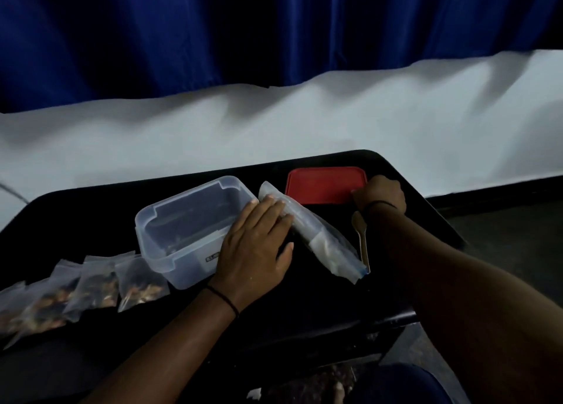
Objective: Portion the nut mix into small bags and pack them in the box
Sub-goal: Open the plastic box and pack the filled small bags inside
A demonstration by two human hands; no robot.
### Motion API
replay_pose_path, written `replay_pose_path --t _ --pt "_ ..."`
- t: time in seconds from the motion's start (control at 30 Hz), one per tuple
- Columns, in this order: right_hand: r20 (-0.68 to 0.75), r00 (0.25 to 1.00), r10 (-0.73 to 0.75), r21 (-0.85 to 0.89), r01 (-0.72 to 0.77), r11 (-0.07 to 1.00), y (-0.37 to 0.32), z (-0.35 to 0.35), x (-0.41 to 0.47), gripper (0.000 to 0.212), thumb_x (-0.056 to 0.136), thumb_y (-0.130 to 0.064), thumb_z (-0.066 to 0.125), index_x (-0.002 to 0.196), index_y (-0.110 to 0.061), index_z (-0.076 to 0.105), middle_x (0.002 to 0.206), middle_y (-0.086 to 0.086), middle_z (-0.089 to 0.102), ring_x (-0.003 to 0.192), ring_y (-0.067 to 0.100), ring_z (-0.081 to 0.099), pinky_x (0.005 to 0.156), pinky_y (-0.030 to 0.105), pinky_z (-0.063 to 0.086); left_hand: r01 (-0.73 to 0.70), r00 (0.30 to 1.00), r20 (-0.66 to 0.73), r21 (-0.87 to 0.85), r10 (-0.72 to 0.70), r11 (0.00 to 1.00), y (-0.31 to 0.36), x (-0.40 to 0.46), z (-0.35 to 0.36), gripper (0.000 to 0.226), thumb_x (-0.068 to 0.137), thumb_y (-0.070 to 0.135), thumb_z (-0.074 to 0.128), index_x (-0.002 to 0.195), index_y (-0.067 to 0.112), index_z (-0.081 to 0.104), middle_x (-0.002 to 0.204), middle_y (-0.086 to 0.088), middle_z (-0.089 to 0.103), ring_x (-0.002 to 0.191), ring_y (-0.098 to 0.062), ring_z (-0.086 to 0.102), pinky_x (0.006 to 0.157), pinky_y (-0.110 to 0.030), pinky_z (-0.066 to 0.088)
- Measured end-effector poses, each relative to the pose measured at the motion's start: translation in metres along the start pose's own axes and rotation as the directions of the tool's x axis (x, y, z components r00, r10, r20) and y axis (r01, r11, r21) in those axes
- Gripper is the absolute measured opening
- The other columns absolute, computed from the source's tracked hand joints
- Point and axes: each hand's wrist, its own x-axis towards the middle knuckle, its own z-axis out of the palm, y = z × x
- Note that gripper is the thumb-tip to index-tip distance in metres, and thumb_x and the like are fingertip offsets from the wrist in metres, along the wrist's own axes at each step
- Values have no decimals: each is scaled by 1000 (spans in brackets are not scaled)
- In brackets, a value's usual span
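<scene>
Black worktop [304, 306] is filling the lower half of the frame. Clear plastic box [192, 230] is sitting centre-left, lidless, open side up, long axis running from lower left to upper right. Nothing is clearly visible inside it.

Left hand [259, 245] is lying flat at frame centre, fingers straight and together, pointing toward the upper right. Its palm is lying against the box's right wall, and its fingertips are resting on a large clear bag [310, 236]. That bag is lying just right of the box, long axis running diagonally from upper left to lower right. Its upper part looks rolled and its lower end is spreading flat. Contents of it are too dim to read.

Right hand [380, 194] is sitting at the right, fingers curled on the near right corner of a red lid [326, 184]; whether it is actually gripping the lid's edge I cannot tell. The lid is lying flat on the worktop above the large bag.

A wooden spoon [361, 239] is lying between the large bag and the right forearm, bowl toward the top of the frame, handle pointing down, partly under the wrist.

Filled small bags [97, 284] of nut mix are lying in an overlapping row at lower left, outside the box, the row running from lower left up to the box's near corner.
</scene>
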Motion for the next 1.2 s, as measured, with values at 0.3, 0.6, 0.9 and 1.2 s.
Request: replay_pose_path --t 0.3,0.6,0.9,1.2 --pt "382 821 -424 -7 462 887 -37 -18 -61 50 87 -58 60 66 -14 54 69 5 53 77 24 55 68 29 37 -16 976 -218 -74 -1 997 4 -4 -16 39 86 1 48 119 6 68 131 -10 63 130 -26 52 113 -41 36" --pt "581 769 -265 63 282 957 -36 -8 -73 54 79 -34 80 117 2 66 111 17 68 86 23 58 71 30 45 60 918 -381 -146 -112 988 0 -26 -42 24 86 10 60 107 10 72 99 -9 62 88 -30 60 72 -43 48" --pt "644 732 -222 194 124 973 -34 -41 -71 30 79 -29 80 91 -4 69 81 10 69 65 20 62 60 26 49 332 871 -84 -625 -484 706 16 -18 -56 34 90 38 57 69 12 64 62 3 63 53 -14 56 54 -38 50" --pt "796 391 -462 444 141 885 -56 -121 -113 17 91 -13 66 105 -6 70 95 11 71 79 18 67 74 28 54 506 565 768 -612 -302 -608 10 37 -110 62 80 61 65 121 14 61 114 -12 70 97 -26 70 67 -38 60"
